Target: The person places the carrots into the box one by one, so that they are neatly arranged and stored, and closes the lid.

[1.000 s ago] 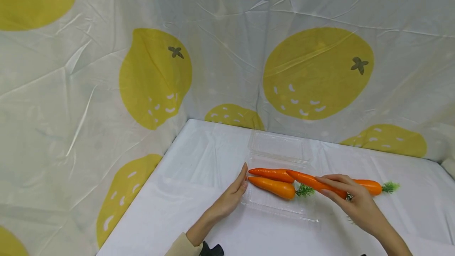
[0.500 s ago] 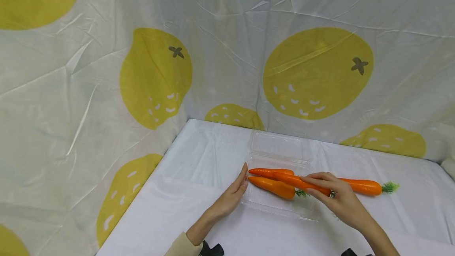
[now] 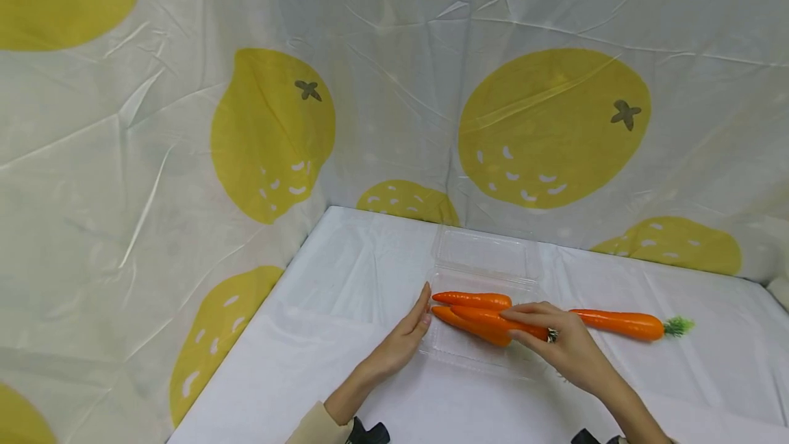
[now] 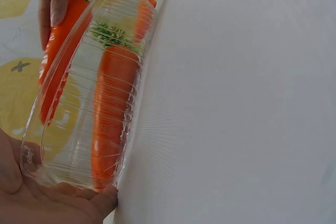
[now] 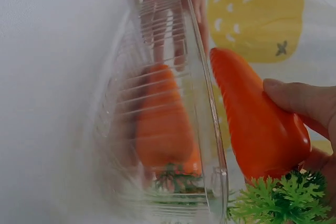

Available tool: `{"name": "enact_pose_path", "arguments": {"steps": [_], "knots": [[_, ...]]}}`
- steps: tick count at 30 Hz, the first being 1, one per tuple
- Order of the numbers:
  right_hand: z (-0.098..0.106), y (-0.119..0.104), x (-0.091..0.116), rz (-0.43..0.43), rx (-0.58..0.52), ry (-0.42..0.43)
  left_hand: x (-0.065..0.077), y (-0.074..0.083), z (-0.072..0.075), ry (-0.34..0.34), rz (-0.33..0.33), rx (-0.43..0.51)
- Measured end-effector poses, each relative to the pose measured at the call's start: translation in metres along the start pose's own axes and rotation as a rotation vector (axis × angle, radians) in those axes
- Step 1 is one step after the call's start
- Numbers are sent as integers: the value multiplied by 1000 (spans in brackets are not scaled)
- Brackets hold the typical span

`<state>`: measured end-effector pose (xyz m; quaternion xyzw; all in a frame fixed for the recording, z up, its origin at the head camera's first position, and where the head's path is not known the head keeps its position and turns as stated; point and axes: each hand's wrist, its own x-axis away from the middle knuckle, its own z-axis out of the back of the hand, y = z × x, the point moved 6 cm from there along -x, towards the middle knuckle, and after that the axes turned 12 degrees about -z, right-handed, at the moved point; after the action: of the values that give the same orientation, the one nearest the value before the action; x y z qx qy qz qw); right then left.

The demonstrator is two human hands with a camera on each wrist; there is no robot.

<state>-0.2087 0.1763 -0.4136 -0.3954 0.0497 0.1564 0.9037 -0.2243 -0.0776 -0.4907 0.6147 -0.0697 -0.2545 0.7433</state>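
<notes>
In the head view, my right hand [image 3: 570, 344] pinches an orange carrot [image 3: 490, 319] near its leafy end. The carrot slants over a clear plastic clamshell container [image 3: 487, 362], its tip pointing left. Two other carrots lie in the container: a redder carrot [image 3: 474, 299] at the back and a wider carrot [image 3: 450, 317] in front, partly covered by the held one. My left hand [image 3: 394, 348] rests with straight fingers against the container's left end. The right wrist view shows the held carrot [image 5: 257, 124] above the rim, thumb on its side and green leaves below.
The container's clear lid [image 3: 483, 253] lies folded back towards the wall. Another carrot [image 3: 629, 325] with green leaves lies on the white tablecloth [image 3: 690, 375] to the right. A lemon-print sheet [image 3: 394, 101] hangs behind and along the left side.
My right hand has moved left and slightly down with the carrot, bringing it over the front carrot in the container. My left hand has stayed at the container's left end.
</notes>
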Motion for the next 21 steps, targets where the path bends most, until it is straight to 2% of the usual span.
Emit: {"name": "enact_pose_path", "arguments": {"steps": [10, 21], "knots": [[-17, -7, 0, -18, 11, -10, 0, 2, 0, -4, 4, 1], [-32, -12, -1, 50, 77, 5, 0, 4, 0, -9, 6, 2]]}}
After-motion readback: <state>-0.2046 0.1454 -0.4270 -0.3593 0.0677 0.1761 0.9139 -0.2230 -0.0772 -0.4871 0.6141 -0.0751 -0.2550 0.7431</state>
